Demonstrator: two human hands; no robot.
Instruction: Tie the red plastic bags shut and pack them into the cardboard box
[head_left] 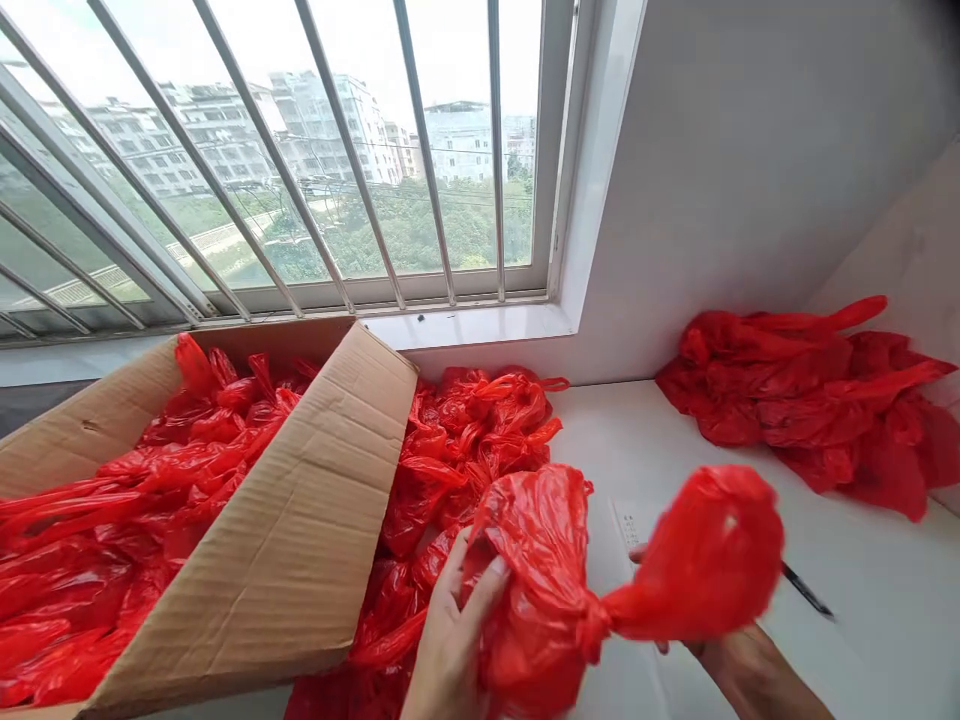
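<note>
Red bag (544, 600) in left hand (457, 625); right hand (739, 660) behind it, grip unclear; carton edge (377, 500) leftward, tabletop (877, 570) room rightward.

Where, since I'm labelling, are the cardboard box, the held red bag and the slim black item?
Cardboard box (292, 520): head view, right-hand panel.
Held red bag (541, 580): head view, its bulging body.
Slim black item (808, 592): head view, mid-shaft.

Hands (454, 625): two. Held red bag (536, 560): one. Cardboard box (277, 510): one. Black pen (807, 592): one. Other red bags (491, 430): many, count indeterminable.
</note>
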